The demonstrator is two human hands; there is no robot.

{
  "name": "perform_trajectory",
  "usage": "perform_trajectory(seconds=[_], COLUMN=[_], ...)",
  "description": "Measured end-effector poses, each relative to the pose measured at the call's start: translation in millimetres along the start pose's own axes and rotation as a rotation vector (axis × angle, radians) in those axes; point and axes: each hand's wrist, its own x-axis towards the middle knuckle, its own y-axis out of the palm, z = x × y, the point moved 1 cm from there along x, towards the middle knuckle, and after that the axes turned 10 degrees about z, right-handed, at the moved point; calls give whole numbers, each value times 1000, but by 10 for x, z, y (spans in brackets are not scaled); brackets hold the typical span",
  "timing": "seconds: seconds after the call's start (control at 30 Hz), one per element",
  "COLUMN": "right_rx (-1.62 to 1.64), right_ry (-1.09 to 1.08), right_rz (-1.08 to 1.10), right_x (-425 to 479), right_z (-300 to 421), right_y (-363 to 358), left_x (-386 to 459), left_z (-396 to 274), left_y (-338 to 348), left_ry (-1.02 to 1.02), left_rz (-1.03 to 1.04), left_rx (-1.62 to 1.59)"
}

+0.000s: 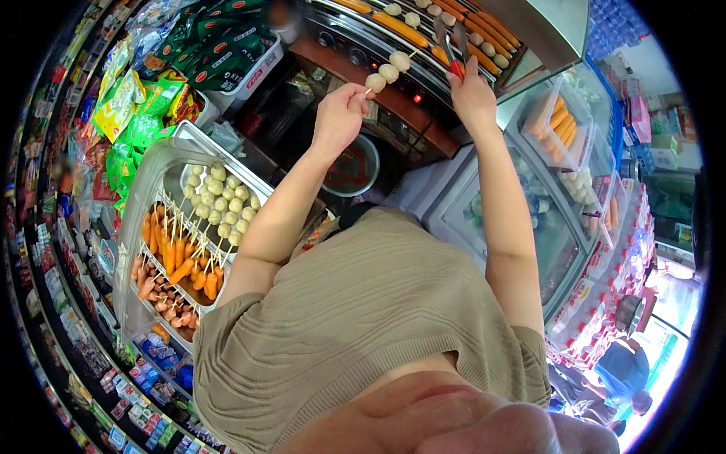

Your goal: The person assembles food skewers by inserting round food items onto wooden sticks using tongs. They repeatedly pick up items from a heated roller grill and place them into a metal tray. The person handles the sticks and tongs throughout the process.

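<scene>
My left hand (342, 116) grips the lower end of a skewer of pale meatballs (388, 73), held slanting upward just in front of the roller grill (391, 42). Its fingers close on the stick below the lowest ball. In my right hand (475, 99) are tongs with red handles (455, 66), their metal tips over the rollers at the top. Orange sausages (400, 29) and loose pale balls (412, 20) lie on the grill around the tips. Whether the tongs pinch anything cannot be told.
A lidded tray of skewered balls (218, 196) and sausages (180, 255) stands at left, near my left arm. A metal bowl (354, 167) sits low between my arms. Beside my right arm is a glass-topped freezer (524, 198) with plastic bins of sausages (561, 125). People (615, 374) are at lower right.
</scene>
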Motion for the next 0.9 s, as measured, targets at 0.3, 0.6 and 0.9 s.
perform_trajectory(seconds=[0.3,0.6,0.9], right_rx=[71,1537,1377], right_ry=[-57,130,88], right_rz=[52,569,569], right_x=[148,-647,-842], right_z=[-44,45,61], right_y=[98,-158,-212], left_x=[-67,-125,-281], left_z=[113,39,-87], left_y=[-131,-221,-324], left_ry=[-16,71,26], left_rz=[-36,-25,6], left_rx=[-40,-39,139])
